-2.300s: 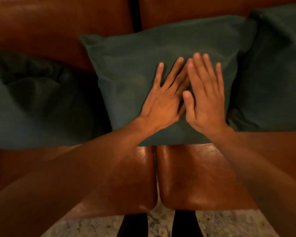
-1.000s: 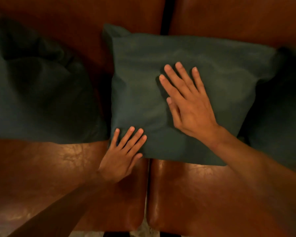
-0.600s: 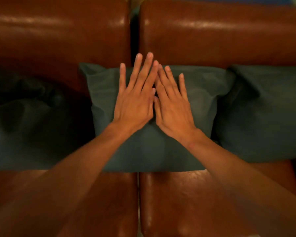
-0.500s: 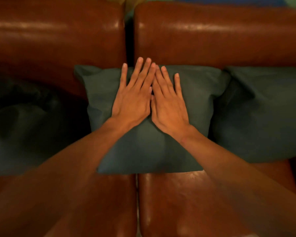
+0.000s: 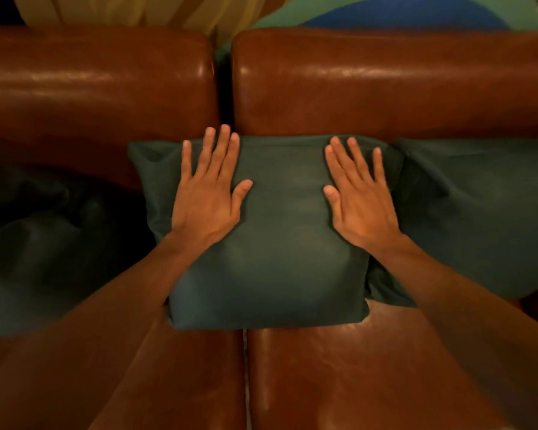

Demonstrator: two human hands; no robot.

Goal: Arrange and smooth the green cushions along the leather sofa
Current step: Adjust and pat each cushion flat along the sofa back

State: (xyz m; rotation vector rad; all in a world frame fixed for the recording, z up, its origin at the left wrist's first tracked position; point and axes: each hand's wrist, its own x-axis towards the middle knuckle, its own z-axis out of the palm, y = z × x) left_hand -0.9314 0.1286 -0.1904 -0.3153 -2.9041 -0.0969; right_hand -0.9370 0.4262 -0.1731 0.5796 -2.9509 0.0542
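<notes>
On the left of the sofa [image 5: 354, 367], the left cushion [image 5: 44, 243] is seen in shadow. On the middle cushion [image 5: 280, 259], the left hand [image 5: 205, 206] is laid flat, fingers [image 5: 218, 153] straight and slightly apart. The right hand [image 5: 361, 209] is laid likewise near its right edge, where the right cushion [image 5: 479, 212] is touched.

We see the middle green cushion [image 5: 277, 243] lying smooth across the centre seam of the leather sofa [image 5: 385, 88], with a rumpled left cushion [image 5: 44, 243] and a right cushion [image 5: 479, 212] flanking that seam.
</notes>
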